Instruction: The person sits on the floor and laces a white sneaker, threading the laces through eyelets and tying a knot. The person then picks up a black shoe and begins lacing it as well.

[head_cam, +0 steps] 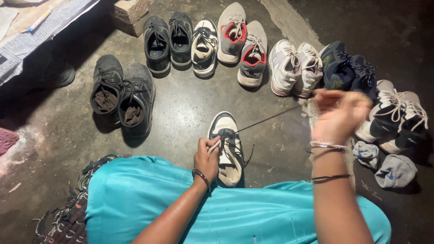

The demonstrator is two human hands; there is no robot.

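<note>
A black-and-white sneaker [228,149] stands on the concrete floor just in front of my teal-clad knees. My left hand [207,158] rests on its left side and pinches the shoe near the eyelets. A dark shoelace [271,117] runs taut from the eyelets up to the right. My right hand [339,113], raised and blurred, is closed on the lace's far end. Bangles circle both wrists.
Several shoes lie in an arc beyond: a black pair with socks inside [122,97], dark grey pair [168,43], single black-and-white sneaker [204,47], grey-red pair [242,43], white pair [296,68], navy pair [346,68], white-black pair [398,115]. Balled socks [384,165] lie at right.
</note>
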